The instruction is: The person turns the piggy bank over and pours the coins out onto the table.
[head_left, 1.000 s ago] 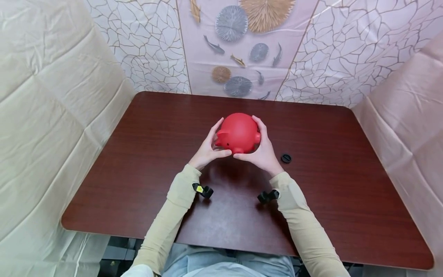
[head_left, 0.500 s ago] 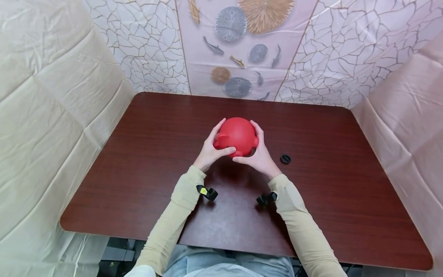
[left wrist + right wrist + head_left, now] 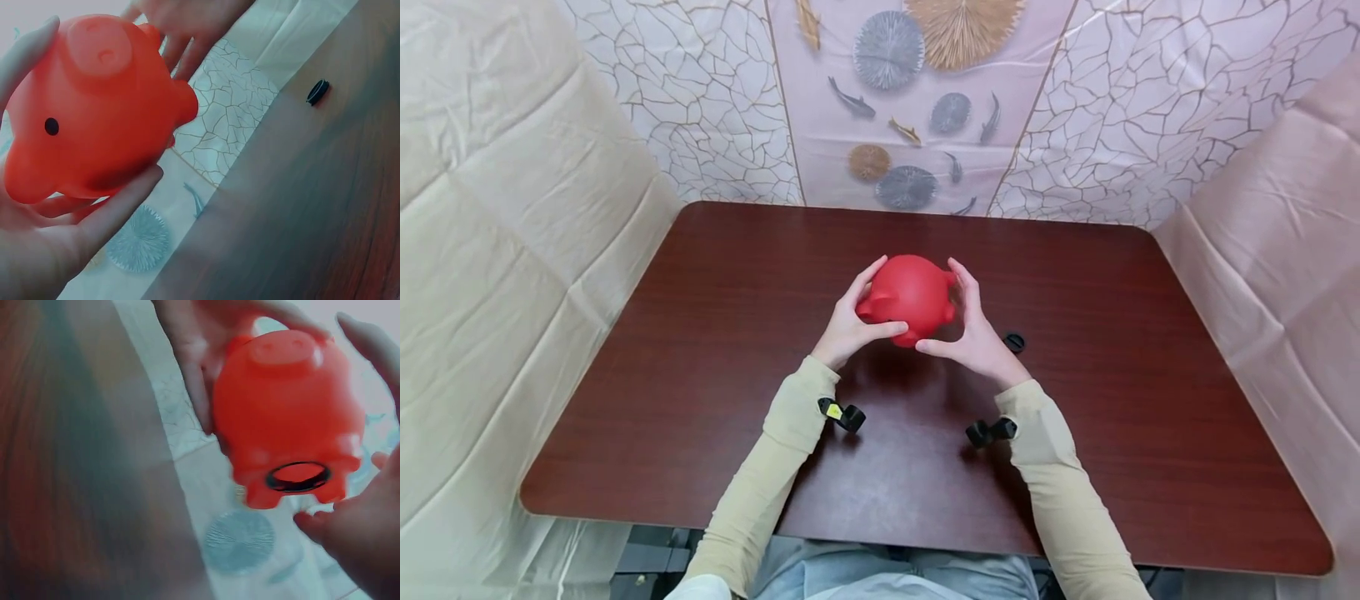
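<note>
A red piggy bank (image 3: pixel 913 296) is held up over the table in front of the person. My left hand (image 3: pixel 844 332) grips its head side, thumb across the front and fingers behind. The right hand (image 3: pixel 976 340) is spread beside the opposite side, with a gap between palm and bank. In the right wrist view, the belly shows a round hole with a black rim (image 3: pixel 300 486) between the feet. The left wrist view shows the snout and one black eye (image 3: pixel 51 126). A small round black cap (image 3: pixel 318 92) lies on the table, partly behind the right wrist in the head view.
The dark brown wooden table (image 3: pixel 715 350) has rounded corners, its near edge at the person's lap. Pale cloth (image 3: pixel 505 275) hangs at the sides and a patterned cloth (image 3: pixel 715 100) behind. Small black wrist cameras (image 3: pixel 850 418) project inward from both sleeves.
The piggy bank has come slightly lower and turned, its face tipping out of the head view. The right hand has loosened and moved right, off the bank, while the left keeps its grip.
</note>
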`<state>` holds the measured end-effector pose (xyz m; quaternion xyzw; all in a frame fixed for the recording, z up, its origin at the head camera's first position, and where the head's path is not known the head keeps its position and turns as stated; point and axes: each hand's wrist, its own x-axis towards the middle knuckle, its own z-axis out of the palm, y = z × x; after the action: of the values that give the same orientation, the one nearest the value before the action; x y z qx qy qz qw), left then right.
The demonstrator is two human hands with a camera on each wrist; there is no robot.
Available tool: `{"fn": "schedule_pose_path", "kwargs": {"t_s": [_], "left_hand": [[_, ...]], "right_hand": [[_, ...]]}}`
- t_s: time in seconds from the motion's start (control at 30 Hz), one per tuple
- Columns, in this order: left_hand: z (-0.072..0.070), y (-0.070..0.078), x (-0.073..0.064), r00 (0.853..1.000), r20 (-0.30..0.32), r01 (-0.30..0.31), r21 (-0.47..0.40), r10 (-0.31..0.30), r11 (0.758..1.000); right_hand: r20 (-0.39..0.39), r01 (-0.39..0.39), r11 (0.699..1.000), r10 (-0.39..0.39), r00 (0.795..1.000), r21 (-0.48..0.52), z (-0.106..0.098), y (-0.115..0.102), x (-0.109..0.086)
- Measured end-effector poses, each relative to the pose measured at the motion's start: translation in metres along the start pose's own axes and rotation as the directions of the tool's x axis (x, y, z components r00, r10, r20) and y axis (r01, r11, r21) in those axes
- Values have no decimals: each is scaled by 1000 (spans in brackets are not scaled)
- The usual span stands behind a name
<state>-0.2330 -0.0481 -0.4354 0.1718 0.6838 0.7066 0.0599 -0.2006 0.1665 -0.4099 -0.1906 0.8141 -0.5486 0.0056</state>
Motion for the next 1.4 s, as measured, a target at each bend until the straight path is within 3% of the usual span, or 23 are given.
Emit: {"fn": "schedule_pose_path", "kwargs": {"t_s": [0.13, 0.27, 0.43, 0.6, 0.7, 0.93, 1.1, 1.2, 1.4], "left_hand": [[-1, 3, 2, 1000, 16, 0, 38, -1, 999], [-2, 4, 1, 1000, 27, 14, 66, -16, 998], [-1, 2, 0, 999, 41, 3, 127, -9, 992], [2, -2, -4, 999, 49, -12, 206, 2, 979], [4, -3, -7, 998, 58, -25, 288, 8, 957], [5, 9, -3, 990, 86, -138, 490, 110, 861], [2, 15, -4, 988, 101, -152, 535, 116, 831], [0, 15, -4, 987, 115, -155, 503, 111, 850], [-13, 14, -4, 974, 182, -173, 237, 131, 956]], "right_hand": [[14, 65, 973, -63, 998, -223, 1, -10, 3], [53, 70, 923, -54, 997, -380, 2, -19, 6], [82, 49, 870, -10, 997, -491, 5, -24, 10], [97, 56, 839, -4, 995, -541, 13, -26, 8], [88, 53, 834, -5, 996, -549, 20, -23, 5], [2, 64, 846, -73, 997, -530, 29, -15, 3], [-56, 97, 844, -149, 987, -528, 33, -11, 2], [-81, 112, 842, -181, 980, -527, 33, -8, 1], [-126, 149, 879, -229, 965, -453, 27, -5, -1]]}}
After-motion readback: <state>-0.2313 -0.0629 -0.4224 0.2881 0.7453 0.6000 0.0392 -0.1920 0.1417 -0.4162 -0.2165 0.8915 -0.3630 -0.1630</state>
